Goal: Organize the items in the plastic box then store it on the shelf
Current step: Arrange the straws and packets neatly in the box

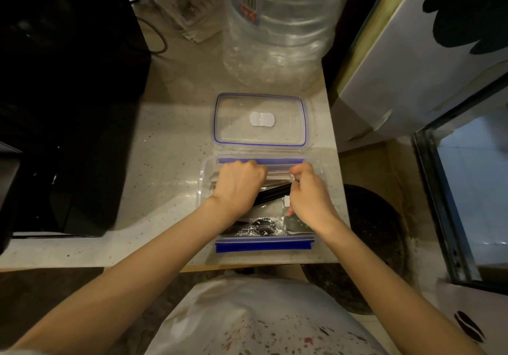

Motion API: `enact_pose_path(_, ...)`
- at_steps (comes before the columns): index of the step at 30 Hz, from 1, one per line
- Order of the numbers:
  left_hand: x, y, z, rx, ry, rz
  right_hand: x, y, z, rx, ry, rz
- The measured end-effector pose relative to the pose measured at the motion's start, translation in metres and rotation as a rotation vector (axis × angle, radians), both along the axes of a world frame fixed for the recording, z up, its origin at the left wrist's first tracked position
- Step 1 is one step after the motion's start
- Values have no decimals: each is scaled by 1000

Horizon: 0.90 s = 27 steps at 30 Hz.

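Observation:
A clear plastic box (204, 178) with blue clip flaps sits open on the pale counter near its front edge. Its clear lid (291, 112), rimmed in blue, lies flat just behind it. Both hands are inside the box. My left hand (237, 184) is curled into a fist over wrapped packets at the box's back left. My right hand (310, 192) pinches a clear wrapper at the back right. Black sticks (272, 194) lie slanted between the hands. Crinkled clear-wrapped dark items (258, 227) fill the front of the box.
A large clear water bottle (283, 24) stands behind the lid. A black appliance (63, 101) fills the left side. A white cardboard box (412, 60) leans at the right beyond the counter edge. A power strip (187, 8) lies at the back.

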State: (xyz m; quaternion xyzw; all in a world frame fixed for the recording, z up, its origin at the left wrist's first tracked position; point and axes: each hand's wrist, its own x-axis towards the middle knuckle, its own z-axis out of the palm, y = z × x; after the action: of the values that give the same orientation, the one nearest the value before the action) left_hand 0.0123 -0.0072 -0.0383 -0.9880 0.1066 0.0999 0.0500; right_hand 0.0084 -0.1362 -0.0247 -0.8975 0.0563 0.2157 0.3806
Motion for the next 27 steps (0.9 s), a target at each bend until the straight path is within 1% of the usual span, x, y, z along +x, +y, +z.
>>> enact_pose_path(6,-4,3,5,-32,27,57,1,0,-1,59,12,-15)
enact_pose_path(13,-10,13,7,44,49,43,-1,-5,-7,55,-15,26)
enact_pose_path(22,-15,18,10,36,7,90,-1,-9,-8,3,-19,116)
enact_pose_path(24,-17,19,11,47,-6,94,-2,-8,-8,-43,-62,138)
enact_pose_path(27,-19,23,11,41,-24,98,-6,-4,-7,-246,-244,221)
